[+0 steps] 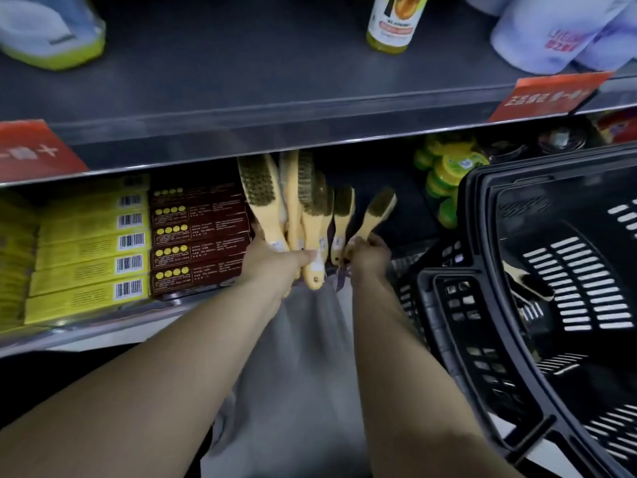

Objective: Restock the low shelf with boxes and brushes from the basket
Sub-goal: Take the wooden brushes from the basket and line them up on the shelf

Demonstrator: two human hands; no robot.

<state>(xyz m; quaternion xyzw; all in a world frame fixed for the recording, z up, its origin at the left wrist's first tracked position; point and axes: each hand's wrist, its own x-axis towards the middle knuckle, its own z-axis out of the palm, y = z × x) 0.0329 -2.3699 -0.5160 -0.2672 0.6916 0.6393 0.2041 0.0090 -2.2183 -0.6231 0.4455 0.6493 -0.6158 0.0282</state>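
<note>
1. Upper shelf (241, 98) overhangs the work area. Its front lip cuts off the tops of the brushes (303, 215). On it: a bottle (396, 22), white packs (551, 32) at the right, two red price tags (548, 94) on the edge.
2. Low shelf (103, 326): yellow boxes (93, 250) stacked flat at the left, dark red boxes (203, 236) stacked just beside them, barcodes and print facing out.
3. Brushes sit right of the dark red boxes, the nearest one touching the stack. Green and yellow tubs (444, 181) are further right, apart from the brushes.
4. Black basket (482, 236) is at the right, tilted, its rim near the right hand (368, 253) and covering part of the tubs.
5. Left hand (275, 263): fingers (305, 259) curled round a bunch of brush handles, thumb across the front.
6. Right hand: curled on the handle end of a single brush (375, 215).
7. Brushes point bristle heads into the shelf, handles toward the person, long axis front to back. The single brush leans right, away from the bunch.
8. Exact brush count in the bunch is unclear, since they overlap.
9. Something tan shows inside the basket, too blurred to identify.
10. Grey cloth (303, 357) lies under the forearms and is blurred. Box text is unreadable, and the far-left boxes are smeared.
</note>
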